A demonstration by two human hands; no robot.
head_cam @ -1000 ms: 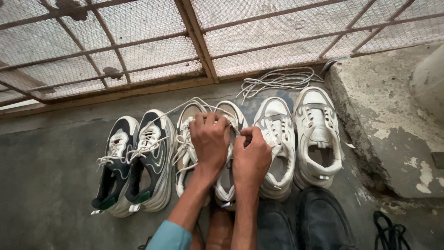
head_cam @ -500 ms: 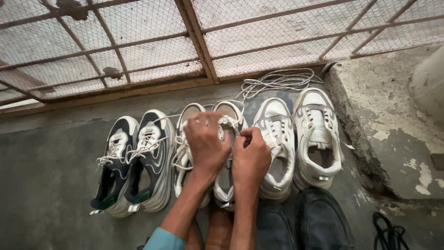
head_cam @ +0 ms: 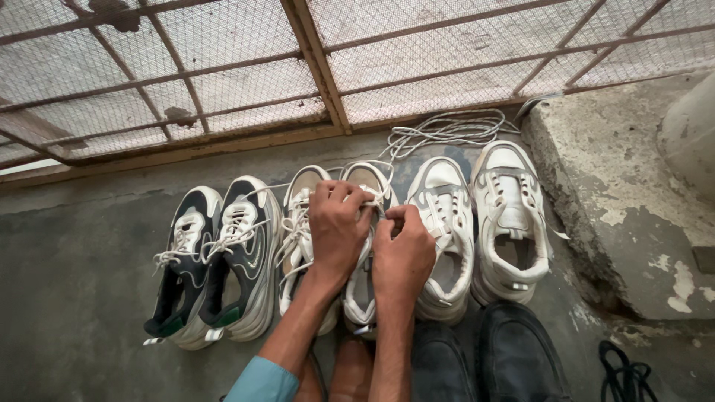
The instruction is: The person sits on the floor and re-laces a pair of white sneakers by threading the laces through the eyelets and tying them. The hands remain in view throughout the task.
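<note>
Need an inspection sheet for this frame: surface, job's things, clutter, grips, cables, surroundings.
Surface: grey concrete floor, stained.
Job's things: beige-and-white laced sneaker in the middle of the row; its white lace is bunched at the fingers.
Clutter: navy-and-white sneaker pair at left, white chunky sneaker pair at right, black shoes nearest the camera.
Grips: left hand and right hand both closed on the lace.
Cables: loose white laces by the grille; black cord in the corner.
Surroundings: rusty mesh grille, chipped concrete ledge.

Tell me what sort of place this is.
Probably an outdoor ledge or balcony floor: rough concrete floor, a rusty metal grille with wire mesh, and a chipped concrete step. Sneakers sit in a row where both hands work laces.
</note>
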